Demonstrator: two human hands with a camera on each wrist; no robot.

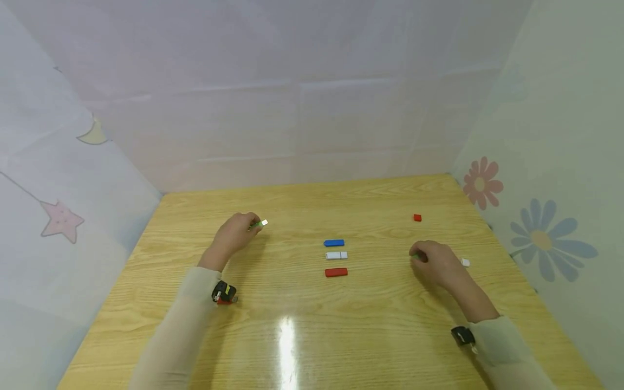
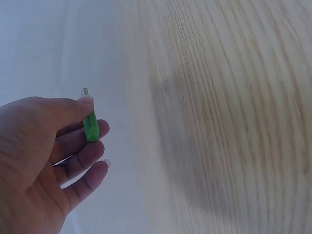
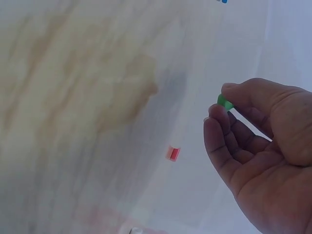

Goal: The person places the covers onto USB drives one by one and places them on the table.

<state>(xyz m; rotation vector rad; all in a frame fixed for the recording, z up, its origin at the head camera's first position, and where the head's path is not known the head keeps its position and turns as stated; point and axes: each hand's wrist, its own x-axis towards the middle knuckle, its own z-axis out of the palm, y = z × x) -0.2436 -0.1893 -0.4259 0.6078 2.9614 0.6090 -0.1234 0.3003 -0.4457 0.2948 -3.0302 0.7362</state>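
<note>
My left hand [image 1: 236,234] pinches a green USB stick [image 2: 91,127] between thumb and fingers, above the left side of the table. Its bare metal plug [image 1: 264,222] points right in the head view. On the other side, my right hand [image 1: 436,261] holds a small green cap [image 3: 224,102] at its fingertips, over the table. Between the hands, a blue USB stick [image 1: 334,243], a white USB stick [image 1: 337,255] and a red USB stick [image 1: 336,272] lie in a column.
A red cap [image 1: 417,218] lies at the back right. Beside my right hand is a white cap [image 1: 465,262], partly hidden. A red piece with a metal end [image 1: 235,299] shows under my left wrist camera, mostly covered. Walls [image 1: 302,130] border the table's back and sides.
</note>
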